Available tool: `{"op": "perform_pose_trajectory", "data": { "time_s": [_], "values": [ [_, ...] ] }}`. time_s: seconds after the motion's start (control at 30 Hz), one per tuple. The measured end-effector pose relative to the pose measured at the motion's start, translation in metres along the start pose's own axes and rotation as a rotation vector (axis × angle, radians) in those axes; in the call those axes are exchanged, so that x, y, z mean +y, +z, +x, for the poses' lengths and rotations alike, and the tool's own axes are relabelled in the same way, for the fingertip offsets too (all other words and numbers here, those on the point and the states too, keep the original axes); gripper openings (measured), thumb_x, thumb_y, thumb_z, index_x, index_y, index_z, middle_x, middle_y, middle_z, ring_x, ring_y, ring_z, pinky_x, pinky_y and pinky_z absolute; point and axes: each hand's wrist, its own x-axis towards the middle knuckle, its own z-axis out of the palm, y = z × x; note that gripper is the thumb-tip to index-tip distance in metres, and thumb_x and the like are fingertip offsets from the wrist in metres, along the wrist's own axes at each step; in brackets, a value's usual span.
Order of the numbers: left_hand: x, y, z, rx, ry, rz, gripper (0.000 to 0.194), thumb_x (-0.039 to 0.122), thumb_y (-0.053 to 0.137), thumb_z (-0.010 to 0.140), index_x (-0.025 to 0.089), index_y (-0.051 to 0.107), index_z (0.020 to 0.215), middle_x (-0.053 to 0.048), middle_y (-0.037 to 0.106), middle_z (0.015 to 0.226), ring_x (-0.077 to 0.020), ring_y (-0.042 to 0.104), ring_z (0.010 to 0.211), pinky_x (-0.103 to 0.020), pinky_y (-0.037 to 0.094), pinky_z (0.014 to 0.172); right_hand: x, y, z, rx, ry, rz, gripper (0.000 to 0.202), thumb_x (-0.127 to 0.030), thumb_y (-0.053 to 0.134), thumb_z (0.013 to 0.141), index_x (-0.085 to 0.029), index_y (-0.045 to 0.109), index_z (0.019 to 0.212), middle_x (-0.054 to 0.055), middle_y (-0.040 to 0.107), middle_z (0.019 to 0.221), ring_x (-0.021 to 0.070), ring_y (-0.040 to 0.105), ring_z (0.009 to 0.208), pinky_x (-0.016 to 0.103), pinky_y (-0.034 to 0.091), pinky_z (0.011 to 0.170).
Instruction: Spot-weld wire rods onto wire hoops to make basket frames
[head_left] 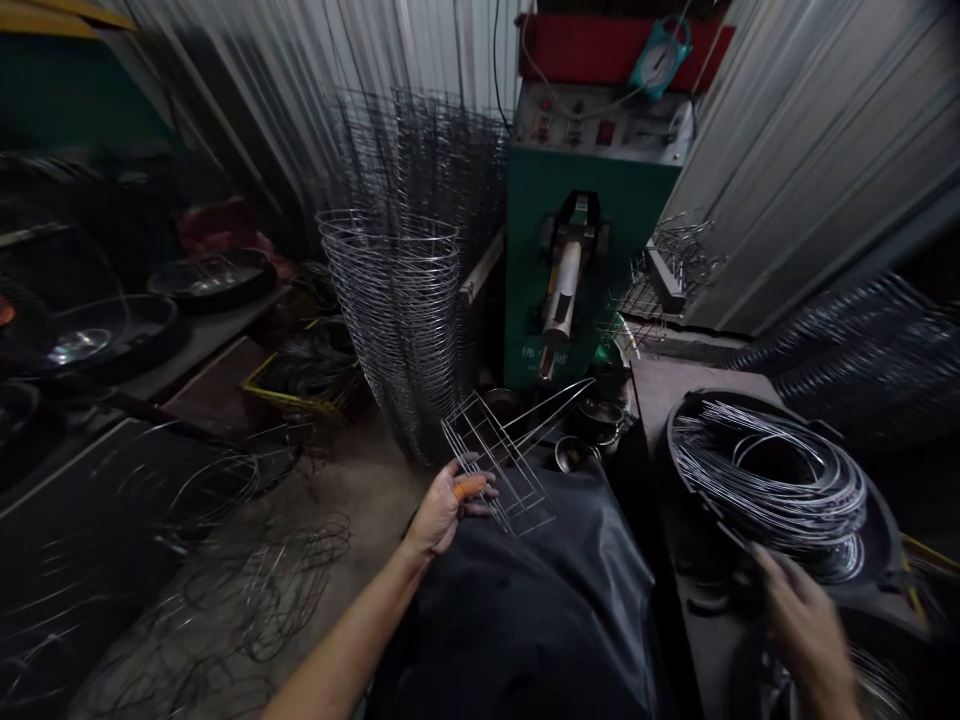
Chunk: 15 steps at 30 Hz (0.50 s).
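My left hand (448, 505) is closed on the near-left edge of a wire rack (504, 470), with an orange wrap round one finger. The rack is a small rectangular grid of thin metal rods, tilted over my lap, and two long rods rise from it toward the upper right. My right hand (806, 615) is smeared by motion beside the near rim of a dark round pan (679, 470). Bundled metal wire hoops (832, 490) lie in that pan. What the right fingers hold, if anything, is too blurred to make out.
Ahead stands a green machine (529, 280) with a protruding metal electrode arm (568, 280). A tall stack of wire hoop frames (397, 300) rises to its left. Small metal bowls (576, 455) sit below it. Loose wire pieces (277, 590) litter the floor at left, near a yellow crate (300, 400).
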Motion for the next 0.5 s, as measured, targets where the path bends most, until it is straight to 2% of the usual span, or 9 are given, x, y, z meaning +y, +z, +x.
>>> {"op": "perform_pose_trajectory", "data": {
  "time_s": [0.1, 0.17, 0.23, 0.33, 0.5],
  "values": [
    [-0.008, 0.0, -0.006, 0.0, 0.011, 0.027, 0.058, 0.024, 0.07, 0.064, 0.018, 0.039, 0.113, -0.006, 0.063, 0.088, -0.0183, 0.063, 0.072, -0.033, 0.054, 0.057, -0.069, 0.064, 0.018, -0.266, -0.01, 0.367, 0.042, -0.057, 0.049, 0.074, -0.018, 0.063, 0.082, 0.007, 0.066, 0.073, 0.0229, 0.061, 0.071, 0.032, 0.049, 0.064],
    [-0.014, -0.002, -0.01, 0.009, 0.004, 0.041, 0.058, 0.025, 0.07, 0.064, 0.018, 0.04, 0.113, -0.006, 0.063, 0.089, -0.0179, 0.063, 0.073, -0.031, 0.054, 0.056, -0.114, 0.102, 0.027, -0.356, -0.069, 0.548, 0.041, -0.056, 0.052, 0.073, -0.016, 0.061, 0.077, 0.004, 0.061, 0.063, 0.0187, 0.057, 0.062, 0.028, 0.046, 0.058],
    [-0.019, -0.005, -0.013, 0.018, -0.006, 0.042, 0.057, 0.026, 0.07, 0.064, 0.018, 0.041, 0.112, -0.006, 0.063, 0.088, -0.0177, 0.063, 0.071, -0.03, 0.053, 0.055, -0.147, 0.13, 0.033, -0.419, -0.096, 0.691, 0.038, -0.055, 0.055, 0.071, -0.016, 0.058, 0.072, 0.001, 0.057, 0.058, 0.0154, 0.053, 0.056, 0.025, 0.043, 0.053],
    [-0.023, -0.009, -0.012, 0.023, -0.012, 0.021, 0.058, 0.026, 0.071, 0.063, 0.018, 0.041, 0.112, -0.005, 0.063, 0.086, -0.0176, 0.063, 0.07, -0.031, 0.054, 0.054, -0.169, 0.152, 0.038, -0.471, -0.082, 0.82, 0.037, -0.054, 0.059, 0.07, -0.017, 0.055, 0.068, -0.001, 0.053, 0.056, 0.0122, 0.049, 0.051, 0.023, 0.04, 0.048],
    [-0.023, -0.007, -0.005, 0.031, -0.035, -0.001, 0.059, 0.026, 0.072, 0.062, 0.019, 0.04, 0.112, -0.004, 0.062, 0.087, -0.017, 0.062, 0.07, -0.033, 0.054, 0.056, -0.173, 0.166, 0.04, -0.521, 0.042, 0.965, 0.038, -0.054, 0.06, 0.07, -0.017, 0.053, 0.072, -0.003, 0.052, 0.056, 0.0101, 0.047, 0.046, 0.02, 0.036, 0.042]
  ]
}}
